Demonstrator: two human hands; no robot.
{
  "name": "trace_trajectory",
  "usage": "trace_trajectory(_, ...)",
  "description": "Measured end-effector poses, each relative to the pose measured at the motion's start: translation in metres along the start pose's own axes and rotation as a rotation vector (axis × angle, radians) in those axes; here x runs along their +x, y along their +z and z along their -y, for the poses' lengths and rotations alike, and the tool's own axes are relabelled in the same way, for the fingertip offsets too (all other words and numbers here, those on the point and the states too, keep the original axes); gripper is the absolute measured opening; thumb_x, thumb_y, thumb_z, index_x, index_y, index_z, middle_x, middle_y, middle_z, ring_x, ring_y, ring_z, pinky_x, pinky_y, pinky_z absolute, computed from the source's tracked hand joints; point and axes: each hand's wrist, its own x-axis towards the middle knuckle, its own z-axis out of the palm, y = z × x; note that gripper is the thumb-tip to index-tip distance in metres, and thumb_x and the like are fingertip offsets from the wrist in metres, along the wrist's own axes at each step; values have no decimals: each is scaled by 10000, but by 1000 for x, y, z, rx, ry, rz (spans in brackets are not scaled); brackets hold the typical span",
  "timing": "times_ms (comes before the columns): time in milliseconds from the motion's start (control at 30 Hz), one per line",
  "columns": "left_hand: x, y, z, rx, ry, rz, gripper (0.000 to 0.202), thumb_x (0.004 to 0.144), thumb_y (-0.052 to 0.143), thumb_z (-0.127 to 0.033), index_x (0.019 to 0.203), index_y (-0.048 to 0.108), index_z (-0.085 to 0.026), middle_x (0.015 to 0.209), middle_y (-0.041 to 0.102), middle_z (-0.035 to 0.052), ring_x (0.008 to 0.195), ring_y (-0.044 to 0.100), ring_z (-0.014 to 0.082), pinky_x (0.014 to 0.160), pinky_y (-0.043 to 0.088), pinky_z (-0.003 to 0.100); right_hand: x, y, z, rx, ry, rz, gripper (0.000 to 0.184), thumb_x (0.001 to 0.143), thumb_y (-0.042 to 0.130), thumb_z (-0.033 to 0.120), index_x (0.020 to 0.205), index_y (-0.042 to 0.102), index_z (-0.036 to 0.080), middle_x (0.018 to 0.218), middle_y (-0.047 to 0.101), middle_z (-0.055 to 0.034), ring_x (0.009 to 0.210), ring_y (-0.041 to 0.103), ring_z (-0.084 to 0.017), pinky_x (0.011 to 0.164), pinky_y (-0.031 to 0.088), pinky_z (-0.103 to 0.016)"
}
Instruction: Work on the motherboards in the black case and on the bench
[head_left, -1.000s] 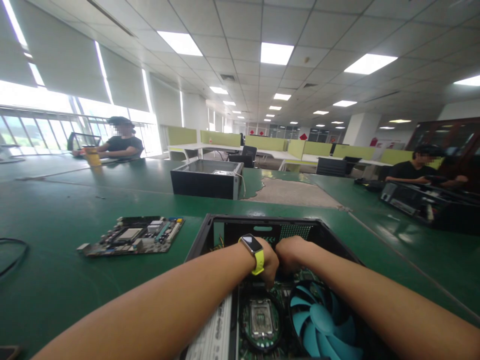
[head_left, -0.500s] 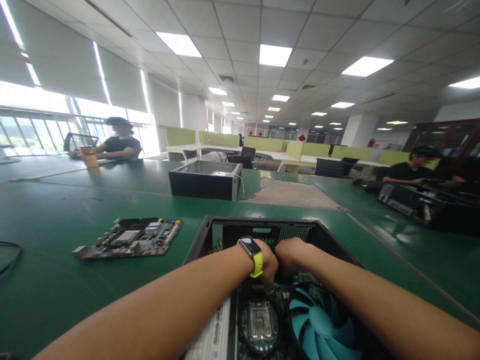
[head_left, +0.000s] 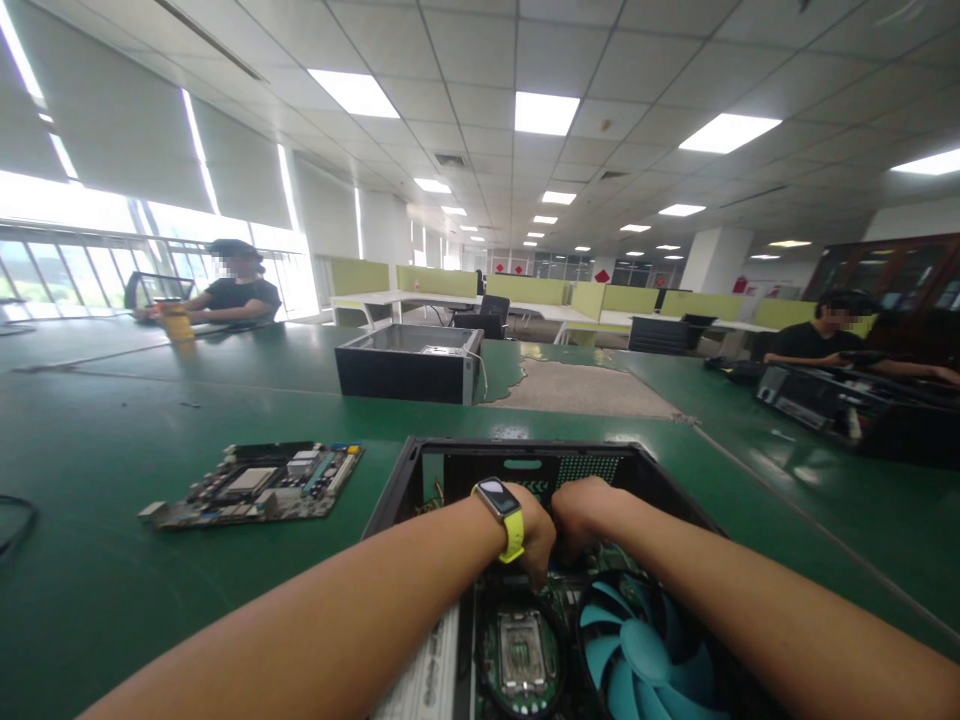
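Both my hands reach down into an open black computer case [head_left: 409,480]. My left hand [head_left: 534,530], with a yellow-strapped watch [head_left: 501,505] at its wrist, is curled over the motherboard inside the case. Close beside it, my right hand [head_left: 579,510] has its fingers bent together. Whatever the fingers hold is hidden behind the hands. Below my left hand lies a processor socket [head_left: 521,650] within a black ring. A cooling fan [head_left: 645,650] with blue blades sits below my right wrist.
A loose motherboard [head_left: 259,485] lies on the green table [head_left: 90,580] left of the case. Another computer case [head_left: 409,372] stands farther back, near a torn patch [head_left: 585,385]. A person [head_left: 236,290] sits far left; another person [head_left: 817,330] sits right behind an open case [head_left: 832,410].
My hands stay almost in the same place inside the case. The view shifts very slightly. The person on the right has stretched an arm outward to the right.
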Motion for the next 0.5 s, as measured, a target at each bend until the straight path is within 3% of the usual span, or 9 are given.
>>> trace_trajectory(300,2,2,1,-31,18,-56,318,551,769,-362,820,754,-192,768,733,48,815,655,246,774,509,328,1,0,0,22,0,0,541,580,715,539,974,728,169,847,735,-102,838,692,-279,731,536,-350)
trace_trajectory(500,0,-1,-1,-4,28,-29,331,540,775,-346,840,753,-207,804,737,37,848,650,245,788,502,319,3,2,0,20,2,-19,566,545,738,522,990,725,172,896,734,-117,868,687,-293,732,538,-352)
